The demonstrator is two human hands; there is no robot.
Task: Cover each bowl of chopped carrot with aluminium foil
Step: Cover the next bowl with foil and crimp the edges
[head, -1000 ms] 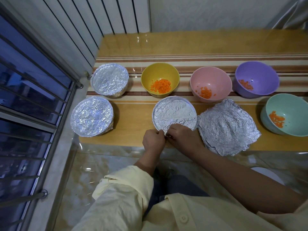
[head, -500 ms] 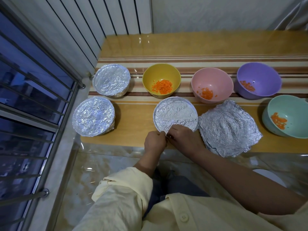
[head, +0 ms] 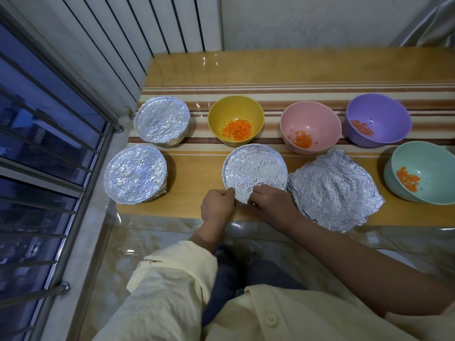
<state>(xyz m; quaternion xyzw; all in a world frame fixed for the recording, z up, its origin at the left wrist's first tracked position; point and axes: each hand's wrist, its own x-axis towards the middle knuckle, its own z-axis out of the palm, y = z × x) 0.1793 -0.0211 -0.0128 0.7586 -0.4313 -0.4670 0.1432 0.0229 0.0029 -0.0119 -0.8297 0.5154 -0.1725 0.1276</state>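
A foil-covered bowl (head: pixel 254 169) sits at the front middle of the wooden table. My left hand (head: pixel 216 207) and my right hand (head: pixel 269 201) both pinch the foil at its near rim. Two more foil-covered bowls stand at the left, one at the back (head: pixel 161 119) and one at the front (head: pixel 135 174). Open bowls hold chopped carrot: yellow (head: pixel 235 112), pink (head: pixel 310 121), purple (head: pixel 379 119) and mint green (head: pixel 426 168). A stack of crumpled foil sheets (head: pixel 334 188) lies just right of my right hand.
The table (head: pixel 270 67) has a striped band under the back row of bowls. A barred window (head: pixel 37 168) runs along the left, and a white radiator (head: pixel 147 28) stands behind the table's left corner. The table's near edge lies just under my hands.
My hands have stayed at the near rim of the middle bowl, shifting slightly as they work the foil edge. The bowls and the foil stack have not moved.
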